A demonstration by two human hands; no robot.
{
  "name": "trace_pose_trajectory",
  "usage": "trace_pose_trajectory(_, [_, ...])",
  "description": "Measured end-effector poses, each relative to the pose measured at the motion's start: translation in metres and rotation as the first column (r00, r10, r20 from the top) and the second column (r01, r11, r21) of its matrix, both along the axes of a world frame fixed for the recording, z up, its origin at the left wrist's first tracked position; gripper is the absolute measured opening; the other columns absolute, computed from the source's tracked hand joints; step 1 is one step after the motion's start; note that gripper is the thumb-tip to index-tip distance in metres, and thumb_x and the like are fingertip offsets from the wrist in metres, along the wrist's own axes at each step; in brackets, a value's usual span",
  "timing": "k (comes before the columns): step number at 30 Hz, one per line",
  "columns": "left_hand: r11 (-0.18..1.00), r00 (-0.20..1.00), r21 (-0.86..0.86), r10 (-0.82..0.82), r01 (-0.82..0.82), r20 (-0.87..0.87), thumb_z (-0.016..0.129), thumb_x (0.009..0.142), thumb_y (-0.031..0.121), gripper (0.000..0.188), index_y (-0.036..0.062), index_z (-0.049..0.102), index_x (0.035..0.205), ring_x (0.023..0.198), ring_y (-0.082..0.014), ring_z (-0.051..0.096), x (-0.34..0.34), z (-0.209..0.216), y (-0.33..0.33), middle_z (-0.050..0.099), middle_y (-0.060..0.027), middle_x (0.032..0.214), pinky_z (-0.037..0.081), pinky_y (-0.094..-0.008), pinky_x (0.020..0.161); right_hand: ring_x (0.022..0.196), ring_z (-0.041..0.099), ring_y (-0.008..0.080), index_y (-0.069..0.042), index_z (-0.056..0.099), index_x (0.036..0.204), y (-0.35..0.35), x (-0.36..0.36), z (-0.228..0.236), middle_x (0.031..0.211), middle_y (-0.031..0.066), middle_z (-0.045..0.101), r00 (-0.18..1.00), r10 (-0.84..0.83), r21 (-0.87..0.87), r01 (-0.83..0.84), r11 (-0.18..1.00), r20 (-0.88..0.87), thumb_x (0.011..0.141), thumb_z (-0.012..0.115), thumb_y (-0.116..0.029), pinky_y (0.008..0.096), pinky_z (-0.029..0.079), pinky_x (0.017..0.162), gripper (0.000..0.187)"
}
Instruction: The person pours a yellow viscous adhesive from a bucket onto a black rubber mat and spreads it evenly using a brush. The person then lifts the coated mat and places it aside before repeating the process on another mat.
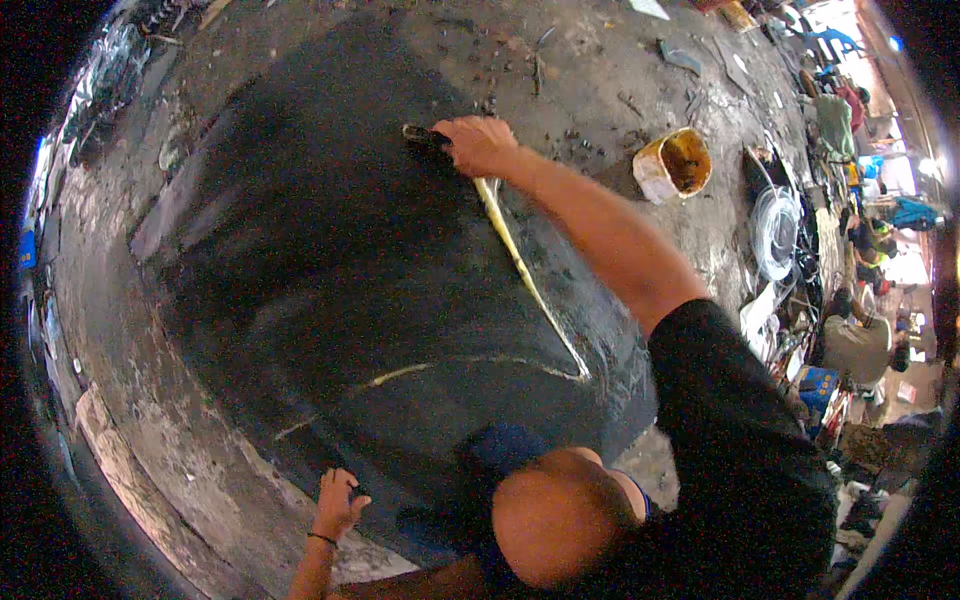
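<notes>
A large black sheet (300, 260) lies spread over the floor in front of me. At its far right part, my right hand (480, 146) is closed around a dark brush-like tool (425, 140) with a tan edge, pressed close to the sheet. From beneath that hand a pale yellow line (520, 262) runs back toward me to a sharp corner; a thinner curved line (450, 363) leaves the corner leftward. My left hand (340, 502), with a dark band at its wrist, is curled at the sheet's near left edge around something small and dark that I cannot make out.
A stained, open-topped white and yellow container (672, 165) stands right of the sheet. Beyond it lie a coil of clear tubing or wire (776, 233) and a blue box (816, 387). People (857, 345) sit farther right. Scraps (680, 57) litter the rough floor.
</notes>
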State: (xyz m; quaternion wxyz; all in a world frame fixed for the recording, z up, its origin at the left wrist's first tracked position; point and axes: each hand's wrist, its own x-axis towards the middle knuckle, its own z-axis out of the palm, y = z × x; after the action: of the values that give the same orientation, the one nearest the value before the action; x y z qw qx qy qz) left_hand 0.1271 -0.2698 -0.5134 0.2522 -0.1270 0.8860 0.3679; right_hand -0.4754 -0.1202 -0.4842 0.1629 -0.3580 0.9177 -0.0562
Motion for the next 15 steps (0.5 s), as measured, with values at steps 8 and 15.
trace_pose_trajectory(8, [0.991,0.987,0.028,0.125,-0.128,0.097,0.078,0.063,0.008,0.043,0.0057,0.046,0.092,0.085,-0.0326,0.046,-0.002,0.011,0.007,0.046,-0.0124,0.091,0.041,-0.0407,0.074,0.093,0.06,0.0281,-0.023,0.053,0.123,0.174,0.083,-0.002,0.107,0.0055,0.061,0.756,0.642,0.02,-0.649,0.761,0.13,0.071,0.06,0.001,0.0411,0.05,0.078,0.058])
trace_pose_trajectory(15, [0.996,0.994,0.011,0.087,-0.088,0.067,0.077,0.065,0.006,0.042,0.0058,0.046,0.093,0.084,-0.028,0.048,-0.019,0.033,0.013,0.045,-0.011,0.091,0.043,-0.0378,0.075,0.099,0.058,0.0311,-0.016,0.053,0.123,0.336,0.179,0.025,0.114,0.0099,0.059,0.939,0.269,-0.01,-0.274,0.962,0.215,0.07,0.059,0.0,0.0405,0.047,0.085,0.055])
